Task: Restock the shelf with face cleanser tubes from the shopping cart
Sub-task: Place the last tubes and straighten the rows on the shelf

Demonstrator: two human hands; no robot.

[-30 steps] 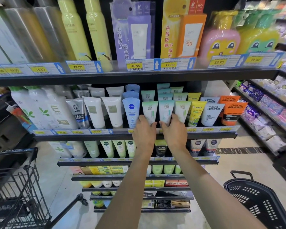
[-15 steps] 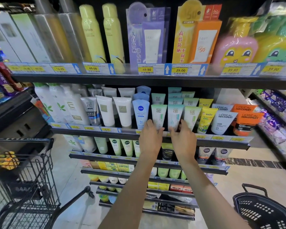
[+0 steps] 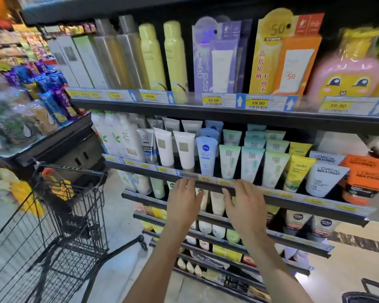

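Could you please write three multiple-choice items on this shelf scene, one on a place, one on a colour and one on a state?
1. Where does the shopping cart stand relative to the hands?
A. To their left
B. To their right
C. Behind the shelf

2. What colour is the front Nivea tube on the cleanser shelf?
A. Orange
B. Blue and white
C. Black

3. What are the left hand and right hand holding?
A. One tube each
B. A price tag
C. Nothing

Answers:
1. A, the black wire cart fills the lower left of the view.
2. B, its body is pale blue and white with a dark blue logo.
3. C, both hands are open with fingers spread, just below the shelf's front edge, no tube in either.
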